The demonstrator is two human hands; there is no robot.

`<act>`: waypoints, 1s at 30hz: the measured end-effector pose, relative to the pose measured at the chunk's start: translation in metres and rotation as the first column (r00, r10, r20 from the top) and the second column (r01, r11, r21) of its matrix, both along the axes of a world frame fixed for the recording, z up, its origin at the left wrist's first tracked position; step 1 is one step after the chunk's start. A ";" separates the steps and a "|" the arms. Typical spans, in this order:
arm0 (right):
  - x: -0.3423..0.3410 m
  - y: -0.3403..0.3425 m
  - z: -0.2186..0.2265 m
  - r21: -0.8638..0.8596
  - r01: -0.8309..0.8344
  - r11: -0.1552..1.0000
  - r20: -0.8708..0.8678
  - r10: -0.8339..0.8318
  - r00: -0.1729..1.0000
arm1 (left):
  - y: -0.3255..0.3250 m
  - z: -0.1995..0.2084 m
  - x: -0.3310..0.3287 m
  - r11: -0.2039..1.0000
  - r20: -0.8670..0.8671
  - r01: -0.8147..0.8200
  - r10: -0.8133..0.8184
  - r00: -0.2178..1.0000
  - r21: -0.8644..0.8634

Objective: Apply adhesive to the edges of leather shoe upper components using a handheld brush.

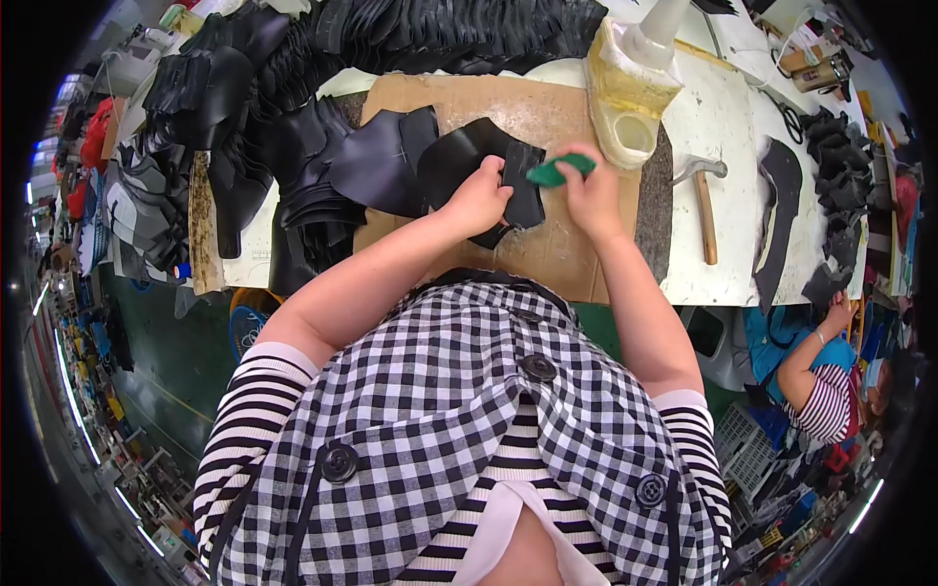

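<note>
My left hand [477,202] pinches the edge of a black leather piece [459,156] lying over a sheet of cardboard [547,107]. A narrow black strip [525,186] sits along that piece, just right of my fingers. Closed round a small green flat tool [559,170], my right hand [593,199] is just right of the strip; motion blurs the tool, and its exact kind cannot be made out. Whether its tip touches the leather I cannot tell. Further black leather pieces [376,161] overlap at the left of the cardboard.
Stacks of black leather pieces [410,34] line the back and left. A yellowed glue container [625,88] stands behind my right hand. Further right lie a hammer [705,215], a curved black piece [779,210] and scissors [789,119]. Another person's arm [806,366] reaches in at the right.
</note>
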State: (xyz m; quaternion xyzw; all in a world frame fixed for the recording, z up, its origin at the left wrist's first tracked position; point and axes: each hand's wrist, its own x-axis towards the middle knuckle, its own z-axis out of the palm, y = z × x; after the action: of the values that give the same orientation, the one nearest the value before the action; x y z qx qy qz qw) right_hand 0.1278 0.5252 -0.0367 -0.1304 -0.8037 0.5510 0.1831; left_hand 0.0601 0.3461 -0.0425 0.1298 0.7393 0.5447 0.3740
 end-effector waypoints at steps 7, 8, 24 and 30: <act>0.060 -0.003 0.009 -0.072 -0.067 0.995 0.173 0.079 0.982 | -0.018 0.015 0.003 0.982 -0.053 -0.140 0.148 0.988 0.123; 0.062 -0.003 0.013 -0.209 0.003 0.978 0.213 0.043 0.976 | -0.031 0.029 -0.008 0.983 -0.281 -0.171 0.182 0.942 0.063; 0.047 0.066 0.071 -0.202 0.425 0.882 -0.128 -0.454 0.882 | -0.136 0.095 -0.111 0.812 -0.512 -0.578 0.462 0.724 -0.085; -0.003 0.084 0.058 0.358 0.406 0.841 -0.077 -0.407 0.910 | -0.077 0.162 -0.056 0.940 -0.380 -0.127 -0.003 0.925 -0.317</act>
State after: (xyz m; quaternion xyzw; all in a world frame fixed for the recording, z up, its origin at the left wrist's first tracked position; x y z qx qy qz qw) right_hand 0.1248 0.6089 0.0212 -0.2620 -0.8463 0.3399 0.3157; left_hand 0.0044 0.2694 0.1198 0.1417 0.8827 0.3875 0.2250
